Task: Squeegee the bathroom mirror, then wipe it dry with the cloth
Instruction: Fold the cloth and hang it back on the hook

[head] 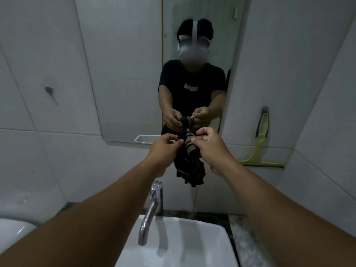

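Note:
A dark cloth (189, 166) with lighter stripes hangs bunched between my hands, in front of the lower edge of the mirror (131, 78). My left hand (165, 149) pinches its upper left part. My right hand (210, 149) grips its upper right part, fingers curled. The cloth's lower folds dangle above the tap. A yellow-green squeegee (260, 149) hangs from a wall hook to the right of the mirror, blade down, held by neither hand. The mirror reflects a person holding the cloth.
A chrome tap (152, 207) stands below the cloth, over a white basin (202, 245). A dark stone counter edge (240, 234) runs along the basin's right. White tiled walls surround the mirror, with a dark mark (49, 90) on the left tiles. A white rounded fixture (13, 232) sits at lower left.

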